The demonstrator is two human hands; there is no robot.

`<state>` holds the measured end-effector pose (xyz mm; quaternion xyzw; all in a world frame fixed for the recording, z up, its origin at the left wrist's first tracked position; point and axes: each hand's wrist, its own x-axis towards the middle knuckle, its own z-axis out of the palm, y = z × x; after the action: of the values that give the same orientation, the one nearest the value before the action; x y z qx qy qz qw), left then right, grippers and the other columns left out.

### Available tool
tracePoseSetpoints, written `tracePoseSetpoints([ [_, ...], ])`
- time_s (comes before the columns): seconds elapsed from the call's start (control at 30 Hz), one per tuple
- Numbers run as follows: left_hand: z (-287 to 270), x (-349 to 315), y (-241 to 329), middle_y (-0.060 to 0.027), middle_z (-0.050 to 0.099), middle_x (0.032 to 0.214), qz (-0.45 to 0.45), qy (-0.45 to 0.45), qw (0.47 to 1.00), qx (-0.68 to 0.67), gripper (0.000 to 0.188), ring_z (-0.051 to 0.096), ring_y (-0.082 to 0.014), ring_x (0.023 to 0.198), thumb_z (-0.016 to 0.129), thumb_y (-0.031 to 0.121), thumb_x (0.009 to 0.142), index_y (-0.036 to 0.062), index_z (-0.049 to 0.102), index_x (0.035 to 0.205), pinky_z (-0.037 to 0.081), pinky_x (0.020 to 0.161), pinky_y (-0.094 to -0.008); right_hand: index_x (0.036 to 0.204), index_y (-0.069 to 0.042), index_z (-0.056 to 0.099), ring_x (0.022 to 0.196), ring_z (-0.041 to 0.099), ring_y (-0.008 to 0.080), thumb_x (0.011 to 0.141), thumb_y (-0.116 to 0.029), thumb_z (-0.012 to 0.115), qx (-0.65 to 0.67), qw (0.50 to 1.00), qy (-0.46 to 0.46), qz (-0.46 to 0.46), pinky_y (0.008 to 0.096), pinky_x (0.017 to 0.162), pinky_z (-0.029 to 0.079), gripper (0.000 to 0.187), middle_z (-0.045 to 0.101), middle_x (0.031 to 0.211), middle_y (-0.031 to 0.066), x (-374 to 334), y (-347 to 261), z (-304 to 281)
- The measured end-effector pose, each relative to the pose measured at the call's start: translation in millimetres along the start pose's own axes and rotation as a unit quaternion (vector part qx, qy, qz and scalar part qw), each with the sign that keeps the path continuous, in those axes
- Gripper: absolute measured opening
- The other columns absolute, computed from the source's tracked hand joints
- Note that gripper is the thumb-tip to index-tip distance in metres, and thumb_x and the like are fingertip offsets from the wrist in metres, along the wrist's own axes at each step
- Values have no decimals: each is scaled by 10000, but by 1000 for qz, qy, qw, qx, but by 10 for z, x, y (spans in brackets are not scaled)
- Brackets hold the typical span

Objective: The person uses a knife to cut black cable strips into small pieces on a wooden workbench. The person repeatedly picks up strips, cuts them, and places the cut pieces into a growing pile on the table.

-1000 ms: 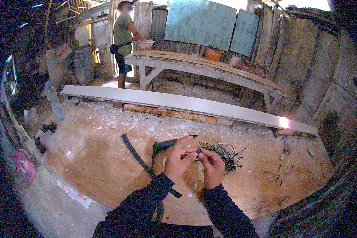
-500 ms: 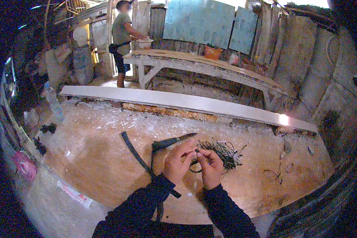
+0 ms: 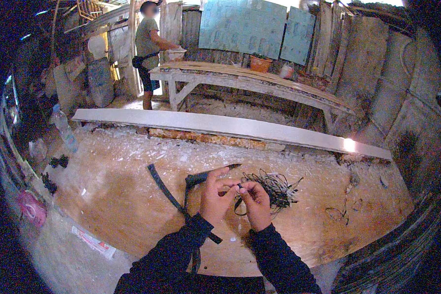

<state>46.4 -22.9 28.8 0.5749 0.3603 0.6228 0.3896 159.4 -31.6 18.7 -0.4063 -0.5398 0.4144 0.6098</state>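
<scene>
My left hand [image 3: 217, 197] and my right hand [image 3: 256, 204] meet over the wooden tabletop, fingertips pinched together on a thin black strip [image 3: 239, 212]. The strip curls in a small loop below the fingers; its upper end is mostly hidden between them. Just beyond my left hand lies a knife [image 3: 201, 178] with a dark handle, its blade pointing right, partly covered by the fingers. A flat black strap [image 3: 164, 187] runs on the table left of that hand and passes under the wrist. Beside my right hand spreads a tangled bundle of thin black and pale strands [image 3: 278, 192].
A long white board [image 3: 220, 125] borders the table's far side. Plastic bottle [image 3: 63, 126] and dark clumps [image 3: 59, 161] lie at the left, near a pink item [image 3: 32, 208]. Beyond, a person [image 3: 148, 44] stands by a bench [image 3: 250, 81] bearing an orange pot [image 3: 260, 63].
Both hands have shifted slightly, still pinching the strip; my left index finger is raised more over the knife. The whole view has moved a little.
</scene>
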Motion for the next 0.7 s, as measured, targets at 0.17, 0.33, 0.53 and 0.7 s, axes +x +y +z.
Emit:
tracePoseSetpoints([
  [0.17, -45, 27, 5, -133, 591, 860, -57, -39, 989, -128, 425, 583, -167, 770, 572, -21, 733, 40, 344, 1087, 495, 634, -258, 835, -49, 485, 768, 476, 79, 804, -89, 535, 27, 999, -35, 1, 207, 712, 379, 72, 508, 803, -10, 24, 45, -32],
  [0.33, -73, 86, -106, -121, 586, 845, -114, -48, 974, -190, 324, 578, -162, 741, 574, -16, 730, 28, 404, 1002, 509, 587, -264, 825, -55, 477, 763, 477, 88, 813, -96, 512, 30, 996, -83, 3, 227, 727, 375, 56, 506, 796, -14, 80, 92, -75],
  [0.53, -113, 96, -195, -101, 581, 829, -146, -59, 961, -225, 197, 572, -150, 714, 572, -19, 724, 19, 481, 895, 505, 571, -251, 822, -73, 485, 767, 493, 104, 804, -82, 501, 153, 976, -119, 102, 238, 735, 381, 27, 512, 792, -11, 58, 27, -101],
  [0.7, -142, 110, -181, -71, 584, 812, -168, -113, 953, -227, 89, 577, -136, 692, 553, 14, 759, 9, 545, 848, 497, 572, -229, 852, -71, 507, 767, 500, 111, 789, -78, 511, 243, 947, -116, 176, 244, 718, 391, 64, 528, 810, -5, 29, -85, -96],
])
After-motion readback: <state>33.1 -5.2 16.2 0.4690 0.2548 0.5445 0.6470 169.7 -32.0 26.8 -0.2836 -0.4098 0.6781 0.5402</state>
